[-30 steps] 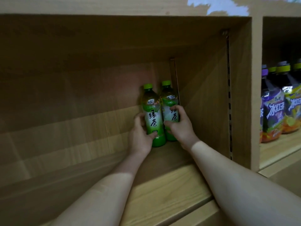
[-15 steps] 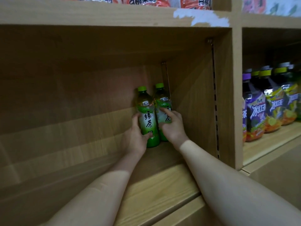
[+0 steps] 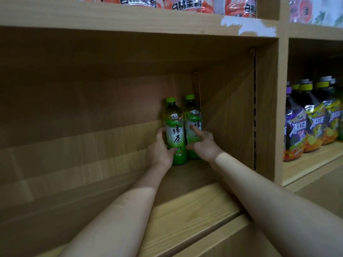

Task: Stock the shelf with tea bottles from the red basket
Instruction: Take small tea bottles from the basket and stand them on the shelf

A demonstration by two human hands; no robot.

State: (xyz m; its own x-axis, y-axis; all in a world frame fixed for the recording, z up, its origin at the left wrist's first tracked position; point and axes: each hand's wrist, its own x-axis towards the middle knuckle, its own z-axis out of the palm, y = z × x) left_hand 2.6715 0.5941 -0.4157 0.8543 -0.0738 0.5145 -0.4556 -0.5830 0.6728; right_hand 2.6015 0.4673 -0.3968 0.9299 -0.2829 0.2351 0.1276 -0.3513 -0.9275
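Wooden shelf point(image 3: 185, 206), two green tea bottles point(image 3: 175, 134) upright in back corner

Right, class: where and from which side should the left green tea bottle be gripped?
Wrap the labelled middle of the left green tea bottle from the front-left: it stands upright, and the right green tea bottle crowds its other side.
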